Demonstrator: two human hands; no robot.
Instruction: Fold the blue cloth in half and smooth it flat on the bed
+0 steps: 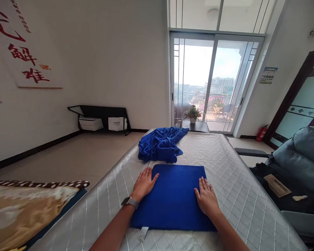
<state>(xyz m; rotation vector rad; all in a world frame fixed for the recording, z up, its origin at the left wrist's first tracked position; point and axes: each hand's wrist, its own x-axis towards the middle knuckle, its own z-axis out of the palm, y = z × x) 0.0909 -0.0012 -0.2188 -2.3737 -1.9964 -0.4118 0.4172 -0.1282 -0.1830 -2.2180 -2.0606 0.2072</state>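
Observation:
A flat blue cloth [176, 198], folded into a neat rectangle, lies in front of me on the silvery quilted table cover [240, 195]. A white tag [143, 233] sticks out at its near left edge. My left hand [143, 183], with a watch on the wrist, rests open along the cloth's left edge. On the right edge my right hand [207, 197] lies flat, fingers stretched out. Just beyond the folded cloth sits a crumpled heap of blue cloth [161, 144], touched by neither hand.
A potted plant [193, 114] stands on a small dark table past the far end. At right is a dark armchair [300, 157] with a brown card [277, 185] on it. A patterned blanket [28, 212] lies at lower left. A black shelf [102, 113] stands by the wall.

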